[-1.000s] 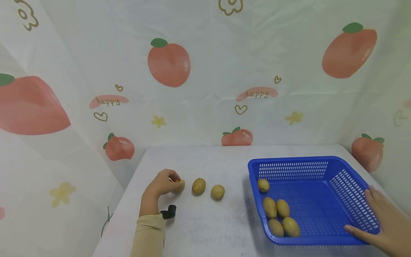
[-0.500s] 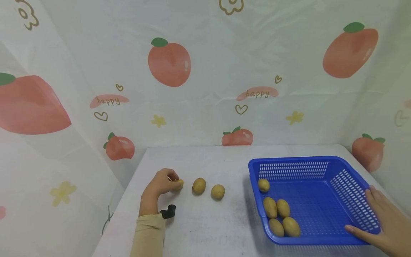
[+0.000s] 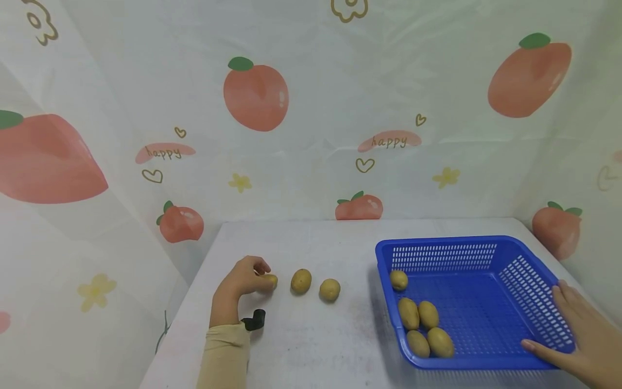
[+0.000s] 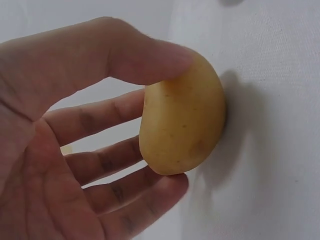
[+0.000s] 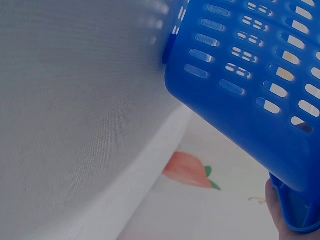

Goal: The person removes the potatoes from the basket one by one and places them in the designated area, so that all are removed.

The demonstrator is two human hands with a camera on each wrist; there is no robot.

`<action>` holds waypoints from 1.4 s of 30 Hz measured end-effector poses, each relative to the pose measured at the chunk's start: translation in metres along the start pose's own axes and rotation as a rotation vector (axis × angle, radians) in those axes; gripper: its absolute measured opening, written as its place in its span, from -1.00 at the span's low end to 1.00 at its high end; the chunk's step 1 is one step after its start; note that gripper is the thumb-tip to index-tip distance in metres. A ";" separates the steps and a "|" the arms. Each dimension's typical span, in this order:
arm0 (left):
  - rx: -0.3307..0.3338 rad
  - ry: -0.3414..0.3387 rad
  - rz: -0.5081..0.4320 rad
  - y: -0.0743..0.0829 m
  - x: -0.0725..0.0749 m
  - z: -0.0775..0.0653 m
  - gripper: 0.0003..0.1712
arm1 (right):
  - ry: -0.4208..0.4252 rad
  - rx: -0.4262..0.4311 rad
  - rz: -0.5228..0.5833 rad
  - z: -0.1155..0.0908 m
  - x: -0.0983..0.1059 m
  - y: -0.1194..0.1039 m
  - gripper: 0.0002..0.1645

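Note:
My left hand (image 3: 245,278) pinches a small yellow potato (image 4: 182,120), its thumb on one side and fingers on the other. That potato is at the table's left and appears to be touching the table or just above it. Beside it lie an oval potato (image 3: 301,281) and a rounder potato (image 3: 330,290). My right hand (image 3: 585,335) rests at the right side of the blue basket (image 3: 466,363), with thumb and fingers spread straight over its rim. Several potatoes (image 3: 440,342) lie along the basket's left side.
A white cloth covers the table (image 3: 311,346). Fruit-patterned sheeting (image 3: 311,162) hangs behind it and at both sides. A black wrist-worn device (image 3: 255,320) sticks out near the left cuff.
The potato in my left hand has shifted very slightly between thumb and fingers. My right hand, the basket and the other potatoes have stayed in place.

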State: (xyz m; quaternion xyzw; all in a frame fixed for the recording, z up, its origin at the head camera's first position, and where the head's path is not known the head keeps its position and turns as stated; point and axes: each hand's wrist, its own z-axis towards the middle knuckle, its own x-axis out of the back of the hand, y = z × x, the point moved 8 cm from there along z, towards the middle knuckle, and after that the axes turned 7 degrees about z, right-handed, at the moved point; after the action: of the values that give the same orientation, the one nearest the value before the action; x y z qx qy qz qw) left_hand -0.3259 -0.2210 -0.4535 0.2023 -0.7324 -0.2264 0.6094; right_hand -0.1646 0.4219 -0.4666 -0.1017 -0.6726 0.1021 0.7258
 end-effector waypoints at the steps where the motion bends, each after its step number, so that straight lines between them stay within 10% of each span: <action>1: 0.008 -0.009 -0.001 -0.001 -0.001 0.000 -0.59 | -0.008 -0.001 -0.002 0.000 0.000 0.000 0.68; 42: -0.040 0.037 0.027 0.008 0.007 -0.001 -0.44 | 0.024 -0.009 0.003 0.004 -0.006 0.008 0.72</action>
State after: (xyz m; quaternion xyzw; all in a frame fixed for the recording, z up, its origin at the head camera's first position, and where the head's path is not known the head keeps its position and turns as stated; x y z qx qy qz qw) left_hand -0.3259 -0.2182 -0.4432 0.1845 -0.7191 -0.2291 0.6295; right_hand -0.1689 0.4283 -0.4740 -0.1070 -0.6640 0.0990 0.7334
